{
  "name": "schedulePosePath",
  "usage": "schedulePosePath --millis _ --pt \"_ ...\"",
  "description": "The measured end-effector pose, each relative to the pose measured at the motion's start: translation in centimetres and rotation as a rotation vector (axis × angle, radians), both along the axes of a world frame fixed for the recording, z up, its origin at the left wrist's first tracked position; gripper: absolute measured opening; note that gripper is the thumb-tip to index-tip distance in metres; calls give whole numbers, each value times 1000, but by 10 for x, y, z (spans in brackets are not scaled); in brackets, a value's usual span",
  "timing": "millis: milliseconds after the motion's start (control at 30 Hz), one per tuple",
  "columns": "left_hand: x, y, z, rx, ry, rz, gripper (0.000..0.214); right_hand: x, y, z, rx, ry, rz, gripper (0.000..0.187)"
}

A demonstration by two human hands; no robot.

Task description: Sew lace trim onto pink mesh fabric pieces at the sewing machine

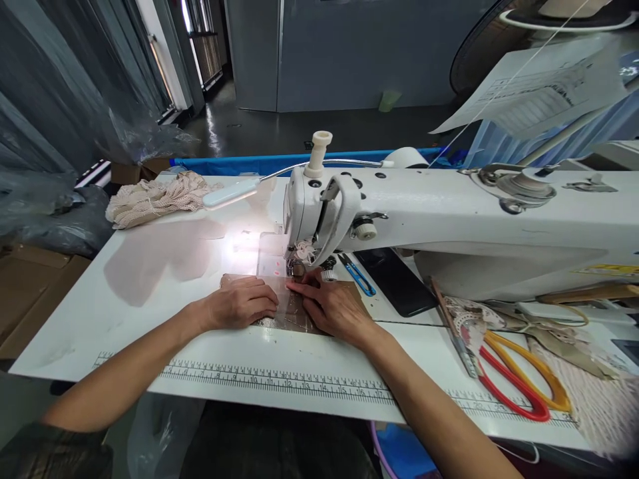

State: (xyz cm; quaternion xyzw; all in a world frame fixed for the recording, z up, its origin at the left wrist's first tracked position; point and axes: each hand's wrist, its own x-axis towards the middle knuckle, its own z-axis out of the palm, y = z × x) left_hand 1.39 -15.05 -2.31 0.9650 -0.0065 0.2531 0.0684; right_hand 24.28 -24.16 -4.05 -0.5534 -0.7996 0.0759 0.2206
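A thin brownish piece of fabric [289,313] lies flat on the white table under the needle of a white sewing machine [439,213]. My left hand [239,303] rests palm down on the fabric's left part, fingers loosely curled and pressed to the cloth. My right hand [332,306] lies on the right part, its fingers stretched toward the presser foot [295,266]. A small pale ruffled piece [303,250] sits at the needle. Neither hand grips anything.
A bundle of cream lace [150,199] lies far left by a lamp head [229,193]. Blue thread snips [357,274] and a black phone [397,281] lie right of the needle. Red and orange scissors [519,379] lie beside lace scraps. A printed ruler [279,380] runs along the table's front edge.
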Motion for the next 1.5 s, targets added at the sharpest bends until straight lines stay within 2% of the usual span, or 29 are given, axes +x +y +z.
schedulePosePath --millis 200,500,700,900,1200,1333,1500 --pt "-1 2 0 26 -9 -22 16 -1 1 2 -27 36 9 39" --pt "0 1 1 90 -44 -24 10 -1 1 3 28 -4 4 40" --pt "-1 0 5 174 -55 9 14 -2 0 8 34 21 90 36" --pt "-2 0 4 111 -30 -45 13 -2 0 8 82 6 98 34" --pt "9 5 29 -31 326 -91 12 0 -1 0 40 -53 50 38" --pt "8 7 26 -62 317 -72 13 -1 0 1 24 -94 53 38" --pt "3 7 20 -71 301 -76 19 -6 0 8 -26 -160 -19 40"
